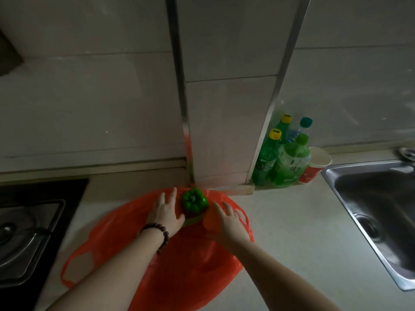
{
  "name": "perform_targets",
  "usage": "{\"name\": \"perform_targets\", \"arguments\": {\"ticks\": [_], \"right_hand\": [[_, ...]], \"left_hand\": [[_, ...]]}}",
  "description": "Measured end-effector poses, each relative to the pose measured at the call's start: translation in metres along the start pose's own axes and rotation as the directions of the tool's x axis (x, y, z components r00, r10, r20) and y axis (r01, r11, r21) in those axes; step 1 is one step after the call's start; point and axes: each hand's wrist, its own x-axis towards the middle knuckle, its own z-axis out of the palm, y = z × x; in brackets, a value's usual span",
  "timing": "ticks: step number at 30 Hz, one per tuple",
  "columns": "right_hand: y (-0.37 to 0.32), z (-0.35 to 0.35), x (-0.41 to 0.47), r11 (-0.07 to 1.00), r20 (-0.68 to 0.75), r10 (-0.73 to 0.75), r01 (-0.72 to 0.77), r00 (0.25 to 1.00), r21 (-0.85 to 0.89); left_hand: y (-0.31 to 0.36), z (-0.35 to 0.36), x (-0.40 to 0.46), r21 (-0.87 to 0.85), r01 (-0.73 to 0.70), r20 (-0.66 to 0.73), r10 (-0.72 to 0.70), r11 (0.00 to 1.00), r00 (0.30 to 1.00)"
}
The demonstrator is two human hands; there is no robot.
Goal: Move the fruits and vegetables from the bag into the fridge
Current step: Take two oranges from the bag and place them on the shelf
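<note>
A red plastic bag (186,265) lies flat on the light countertop. A green bell pepper (194,201) sits on the bag's far end, close to the tiled wall column. My left hand (165,213), with a bead bracelet on the wrist, is just left of the pepper with fingers straight and spread, its thumb near the pepper's base. My right hand (229,221) hovers just right of the pepper, fingers straight, over the bag. Neither hand holds anything. A greenish strip shows under the pepper between the hands. No fridge is in view.
A gas stove (27,232) is at the left. Several green drink bottles (283,160) and a red paper cup (315,164) stand by the wall corner at the right. A steel sink (377,209) fills the right side. A tiled column (224,108) rises behind the bag.
</note>
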Motion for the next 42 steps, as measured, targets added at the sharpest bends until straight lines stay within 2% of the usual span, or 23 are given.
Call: {"name": "perform_targets", "arguments": {"ticks": [4, 11, 18, 23, 28, 35, 39, 42], "right_hand": [[-0.001, 0.004, 0.006, 1.000, -0.025, -0.021, 0.021, 0.999, 0.001], [0.002, 0.008, 0.009, 0.997, -0.070, -0.054, 0.058, 0.996, 0.055], [0.001, -0.011, -0.006, 0.988, -0.160, -0.078, 0.097, 0.984, 0.117], [-0.005, -0.028, -0.019, 0.972, -0.214, -0.070, 0.115, 0.974, 0.204], [-0.024, -0.034, -0.034, 0.963, -0.241, -0.075, 0.133, 0.968, 0.234], [-0.095, -0.009, -0.062, 0.915, -0.261, -0.278, 0.337, 0.925, 0.222], [-0.153, 0.019, -0.088, 0.867, -0.219, -0.394, 0.440, 0.893, 0.234], [-0.198, 0.045, -0.116, 0.810, -0.177, -0.509, 0.538, 0.843, 0.234]], "left_hand": [[-0.003, 0.009, 0.005, 0.006, 0.026, 0.025, -0.026, 1.000, 0.999], [-0.008, 0.007, -0.001, -0.055, 0.051, -0.035, -0.053, 0.997, 0.998], [-0.008, -0.011, -0.027, -0.158, 0.013, -0.115, -0.032, 0.987, 0.993], [-0.008, -0.037, -0.049, -0.222, -0.040, -0.214, -0.008, 0.974, 0.977], [-0.021, -0.061, -0.083, -0.271, -0.057, -0.357, -0.045, 0.961, 0.933], [-0.076, -0.082, -0.150, -0.326, 0.013, -0.493, -0.182, 0.945, 0.851], [-0.124, -0.088, -0.204, -0.407, 0.059, -0.546, -0.294, 0.912, 0.785], [-0.166, -0.090, -0.252, -0.452, 0.115, -0.563, -0.383, 0.884, 0.733]]}}
